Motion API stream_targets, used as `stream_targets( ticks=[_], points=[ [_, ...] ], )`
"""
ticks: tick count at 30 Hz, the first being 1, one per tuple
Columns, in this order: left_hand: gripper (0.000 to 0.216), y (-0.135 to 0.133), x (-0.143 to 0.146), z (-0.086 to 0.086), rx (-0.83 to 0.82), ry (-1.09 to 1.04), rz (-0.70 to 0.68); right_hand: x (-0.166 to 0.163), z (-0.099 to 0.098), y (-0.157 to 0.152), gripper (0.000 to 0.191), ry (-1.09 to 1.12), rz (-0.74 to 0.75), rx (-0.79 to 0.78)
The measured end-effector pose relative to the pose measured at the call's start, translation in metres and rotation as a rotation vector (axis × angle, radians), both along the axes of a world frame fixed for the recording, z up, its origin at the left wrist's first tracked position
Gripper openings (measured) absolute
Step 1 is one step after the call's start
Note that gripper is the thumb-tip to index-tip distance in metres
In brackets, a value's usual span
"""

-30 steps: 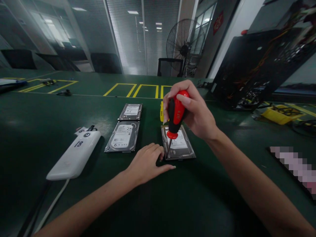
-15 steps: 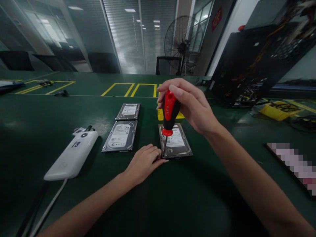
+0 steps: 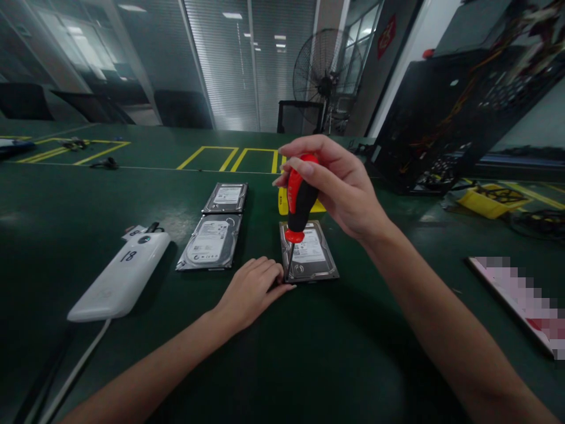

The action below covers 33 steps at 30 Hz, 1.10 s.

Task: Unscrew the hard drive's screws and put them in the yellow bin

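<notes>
A red and black screwdriver (image 3: 302, 200) stands almost upright in my right hand (image 3: 339, 185), whose fingers close around the top of its handle. Its shaft comes down to the near left corner of a hard drive (image 3: 315, 265) lying label up; the tip itself is hard to make out. At that same corner my left hand (image 3: 249, 291) grips the drive's edge, thumb along the near side and curled fingers at the left side. To the left lie two more hard drives, a near one (image 3: 210, 241) and a far one (image 3: 226, 197), end to end.
A white power bank (image 3: 119, 280) marked 18, with a cable, lies on the green table (image 3: 273, 365) at left. Behind the drive sits a yellow object (image 3: 282, 201), partly hidden. At right are an open computer case (image 3: 424, 129), a yellow bin (image 3: 492, 200) and a blurred-out flat item (image 3: 516, 300).
The screwdriver handle has turned in my right hand, showing more of its black side. My left hand keeps its place on the drive corner. The whole view has shifted slightly.
</notes>
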State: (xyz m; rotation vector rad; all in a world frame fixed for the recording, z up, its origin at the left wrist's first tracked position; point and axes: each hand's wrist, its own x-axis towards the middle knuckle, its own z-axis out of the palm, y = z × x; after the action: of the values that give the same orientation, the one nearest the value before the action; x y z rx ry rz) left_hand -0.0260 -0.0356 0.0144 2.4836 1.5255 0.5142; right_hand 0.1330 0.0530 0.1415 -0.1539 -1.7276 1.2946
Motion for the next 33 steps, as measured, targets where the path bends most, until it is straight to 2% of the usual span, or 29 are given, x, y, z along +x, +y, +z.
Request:
stream_targets(
  ticks=[4, 11, 19, 24, 29, 33],
  points=[
    [0.021, 0.0, 0.0004, 0.0003, 0.001, 0.005, 0.003, 0.001, 0.0023, -0.0034, 0.021, -0.055, -0.03, -0.017],
    [0.026, 0.0002, 0.0014, 0.0002, 0.036, 0.015, 0.001, -0.0014, 0.0019, -0.0057, 0.016, -0.039, 0.007, -0.026],
    [0.022, 0.0002, 0.0011, -0.0008, 0.031, 0.013, -0.001, -0.0033, -0.001, -0.0031, 0.024, -0.047, 0.119, 0.033],
    [0.021, -0.0001, 0.0015, 0.0021, 0.015, 0.008, -0.001, -0.0032, 0.002, -0.0057, 0.029, -0.105, 0.086, -0.005],
    [0.02, -0.0008, 0.001, 0.0029, 0.0, -0.004, 0.002, -0.0001, 0.004, -0.0076, 0.026, -0.137, 0.044, 0.009],
    [0.021, -0.0012, 0.0007, 0.001, 0.007, 0.001, 0.006, -0.0012, 0.0013, -0.0053, 0.022, -0.071, 0.113, 0.011]
  ],
)
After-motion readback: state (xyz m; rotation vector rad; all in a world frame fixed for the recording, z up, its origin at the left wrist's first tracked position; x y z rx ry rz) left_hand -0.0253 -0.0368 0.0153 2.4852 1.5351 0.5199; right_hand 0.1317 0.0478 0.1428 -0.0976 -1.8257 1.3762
